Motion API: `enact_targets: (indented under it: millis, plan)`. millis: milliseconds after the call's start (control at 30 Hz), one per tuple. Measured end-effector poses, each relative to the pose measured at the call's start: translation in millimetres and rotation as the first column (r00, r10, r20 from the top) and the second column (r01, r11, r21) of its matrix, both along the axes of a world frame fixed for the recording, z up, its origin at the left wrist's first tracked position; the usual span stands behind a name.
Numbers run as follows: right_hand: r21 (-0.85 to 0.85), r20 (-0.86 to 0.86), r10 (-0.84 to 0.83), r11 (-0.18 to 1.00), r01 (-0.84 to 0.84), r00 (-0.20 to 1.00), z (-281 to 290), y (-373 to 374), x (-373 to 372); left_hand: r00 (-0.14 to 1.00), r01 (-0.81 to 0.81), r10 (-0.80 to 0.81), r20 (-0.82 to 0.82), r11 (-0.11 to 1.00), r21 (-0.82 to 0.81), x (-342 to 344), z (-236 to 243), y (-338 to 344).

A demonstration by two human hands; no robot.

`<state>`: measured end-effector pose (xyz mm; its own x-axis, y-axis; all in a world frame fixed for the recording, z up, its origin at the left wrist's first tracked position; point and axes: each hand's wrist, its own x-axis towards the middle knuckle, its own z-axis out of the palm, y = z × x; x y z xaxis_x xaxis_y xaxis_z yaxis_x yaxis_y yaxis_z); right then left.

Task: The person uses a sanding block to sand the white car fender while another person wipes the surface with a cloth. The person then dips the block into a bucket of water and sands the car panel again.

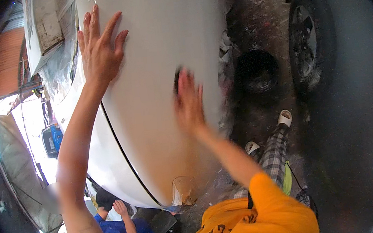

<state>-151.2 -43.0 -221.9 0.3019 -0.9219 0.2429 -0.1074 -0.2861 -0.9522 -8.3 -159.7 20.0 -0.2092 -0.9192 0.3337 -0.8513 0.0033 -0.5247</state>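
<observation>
My left hand lies with fingers spread on a white car body panel, near its upper left part. My right hand, slightly blurred, is on the middle of the same panel, pressed over a dark pad, which is mostly hidden under my fingers. A thin dark seam curves down the panel to the left of my right hand. Plastic sheeting covers parts beyond the left edge.
A dark car with a tire stands at the right. A black bucket is on the stained floor between the cars, near my sandalled feet. A person in blue is at lower left, one hand raised, by a dark bench.
</observation>
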Motion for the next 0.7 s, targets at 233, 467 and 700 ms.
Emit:
enact_targets:
  millis: [233, 467, 700]
  plan:
    - [-0.176, -0.001, -0.138, 0.975, 0.135, 0.990, 51, -138, 37, 0.967, 0.092, -0.094, -0.235, 0.996, -0.019, 2, -9, -18]
    - [-0.331, -0.068, 0.182, 0.923, -0.194, 0.981, 49, 44, -14, 0.912, 0.105, -0.090, -0.399, 0.994, 0.016, 3, 10, -7]
    - [-0.454, -0.128, -0.009, 0.890, -0.050, 0.992, 109, -17, 34, 0.854, 0.058, -0.046, -0.518, 0.998, 0.007, -8, 14, -2]
